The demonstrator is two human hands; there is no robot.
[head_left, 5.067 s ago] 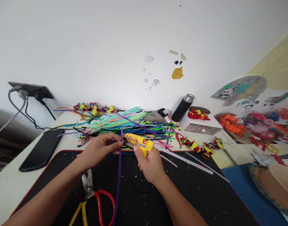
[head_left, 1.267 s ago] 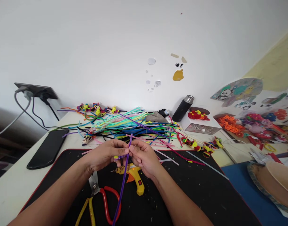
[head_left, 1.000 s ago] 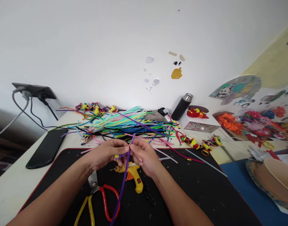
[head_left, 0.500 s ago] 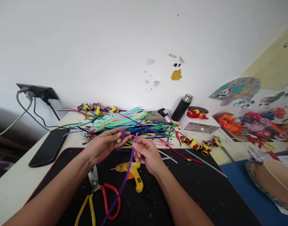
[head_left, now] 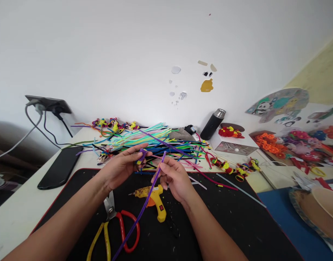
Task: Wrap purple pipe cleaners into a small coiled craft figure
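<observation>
My left hand (head_left: 123, 163) pinches a small coiled purple and yellow pipe-cleaner piece (head_left: 141, 156) between thumb and fingers. My right hand (head_left: 173, 177) grips a long purple pipe cleaner (head_left: 144, 208) near its upper end; the rest slants down to the lower left, over the scissors' red handle. Below the hands, a yellow glue gun (head_left: 155, 203) lies on the black mat (head_left: 223, 224). Left of it lie scissors (head_left: 111, 212) with red handles, and a yellow-handled tool (head_left: 106, 241) partly overlapping them. The two hands are apart, a small gap between them.
Behind the hands spreads a pile of coloured pipe cleaners (head_left: 155, 137). Small pipe-cleaner figures (head_left: 226, 166) lie at the right and back left. A black phone (head_left: 60, 168) is on the left, a black thermos (head_left: 213, 124) and a white box (head_left: 234, 144) at the back right.
The view has shifted slightly, moving things a little to the right. The coiled piece has turned in my left fingers. My right hand keeps the purple pipe cleaner, now slightly farther right.
</observation>
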